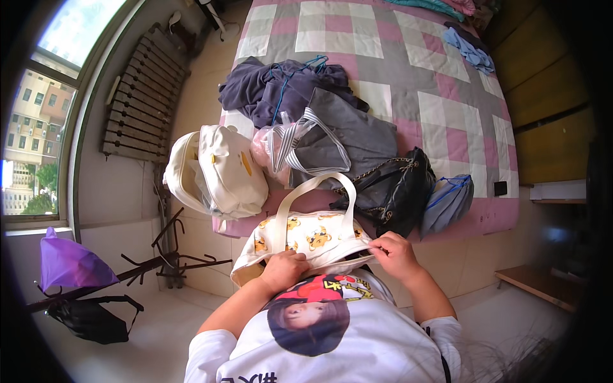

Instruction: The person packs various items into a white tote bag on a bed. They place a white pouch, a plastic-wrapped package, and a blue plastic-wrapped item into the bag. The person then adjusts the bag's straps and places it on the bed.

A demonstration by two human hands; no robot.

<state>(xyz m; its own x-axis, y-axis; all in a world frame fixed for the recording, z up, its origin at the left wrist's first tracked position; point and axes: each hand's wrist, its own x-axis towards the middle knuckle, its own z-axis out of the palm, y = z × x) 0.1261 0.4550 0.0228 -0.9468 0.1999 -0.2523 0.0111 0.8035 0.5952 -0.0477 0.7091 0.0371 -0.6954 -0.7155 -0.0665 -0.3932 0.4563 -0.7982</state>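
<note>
In front of my body is a white fabric tote bag (318,238) printed with orange tiger cartoons, its mouth towards me. My right hand (395,253) pinches the rim at the bag's right corner. My left hand (283,272) grips the rim on the left side, its fingertips partly hidden. One handle loop (342,179) stands up and leans onto the bed's edge. The mouth is slightly parted; what lies inside is too dark to tell. Just beyond the tote are a black chain-strap handbag (407,194) and a grey tote bag (357,136) with striped handles.
A cream backpack (234,174), a pink plastic bag (268,148), dark clothing (287,88) with blue hangers and a grey drawstring pouch (446,203) lie on the checked bed (445,115). At left, a fallen-looking coat rack (139,273) carries a purple bag (72,263) and a black bag (91,321).
</note>
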